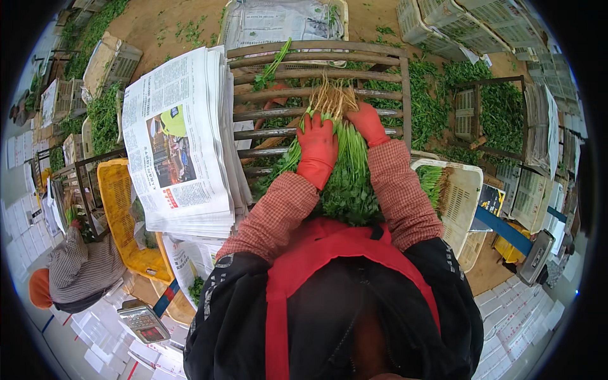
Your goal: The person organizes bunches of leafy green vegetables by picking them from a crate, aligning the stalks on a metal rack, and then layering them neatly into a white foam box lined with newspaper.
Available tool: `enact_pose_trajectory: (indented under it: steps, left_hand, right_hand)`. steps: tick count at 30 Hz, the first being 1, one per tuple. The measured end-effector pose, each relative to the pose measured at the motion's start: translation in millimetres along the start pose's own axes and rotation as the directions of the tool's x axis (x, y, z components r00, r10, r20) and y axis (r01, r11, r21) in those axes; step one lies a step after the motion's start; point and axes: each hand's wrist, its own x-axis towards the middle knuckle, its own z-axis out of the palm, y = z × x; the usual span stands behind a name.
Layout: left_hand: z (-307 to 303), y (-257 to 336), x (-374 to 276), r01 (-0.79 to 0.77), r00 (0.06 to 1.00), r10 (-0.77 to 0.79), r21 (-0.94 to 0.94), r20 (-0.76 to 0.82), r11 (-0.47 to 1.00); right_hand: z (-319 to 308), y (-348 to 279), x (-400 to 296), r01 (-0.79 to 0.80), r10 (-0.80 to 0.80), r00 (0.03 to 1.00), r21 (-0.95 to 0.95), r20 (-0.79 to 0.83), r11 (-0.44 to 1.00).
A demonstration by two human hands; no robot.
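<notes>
A bunch of coriander-like leafy greens (354, 175) lies on a slatted rack (266, 97) before me, its pale roots pointing away and its leaves against my red apron. Across the stems just below the roots lies my left hand (317, 147), in a red rubber glove, gripping the bunch from the left. My right hand (365, 124), gloved alike, has its fingers curled around the root end from the right. Its fingertips are partly hidden by the stems. One loose green sprig (273, 69) rests on the far slats. A thick stack of newspapers (183, 142) covers the rack's left side.
At the right stands a white plastic crate (458, 194) holding rooted greens. A yellow crate (111, 209) is at the left, near a scale (144, 323) and another person (85, 266). A newspaper-lined crate (285, 23) sits beyond the rack. Cut greens (427, 102) litter the floor.
</notes>
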Motion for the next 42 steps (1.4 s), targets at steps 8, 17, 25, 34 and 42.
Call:
enact_pose_trajectory:
  steps: [8,17,25,34,42]
  left_hand:
    - [-53,-17,31,0.218,0.931,-0.209,0.000,0.298,0.976]
    - [-10,-33,8,0.300,0.952,-0.199,-0.581,0.233,0.756]
    - [-16,-9,-9,0.030,1.000,-0.021,-0.592,0.022,0.805]
    - [-41,31,-25,-0.007,0.990,-0.075,-0.578,-0.118,0.816]
    - [-127,11,-69,-0.480,0.785,0.075,-0.527,-0.615,0.701]
  right_hand:
    - [-13,30,-6,0.057,-0.053,0.997,-0.074,0.055,0.996]
    - [-22,-5,-14,-0.158,-0.026,0.907,0.397,0.420,0.904]
    - [-29,-33,-10,0.088,-0.331,0.802,0.451,0.497,0.888]
    - [-26,-64,-46,0.071,-0.133,0.975,0.319,0.177,0.945]
    - [-154,-56,-19,0.172,-0.129,0.975,0.241,-0.184,0.955]
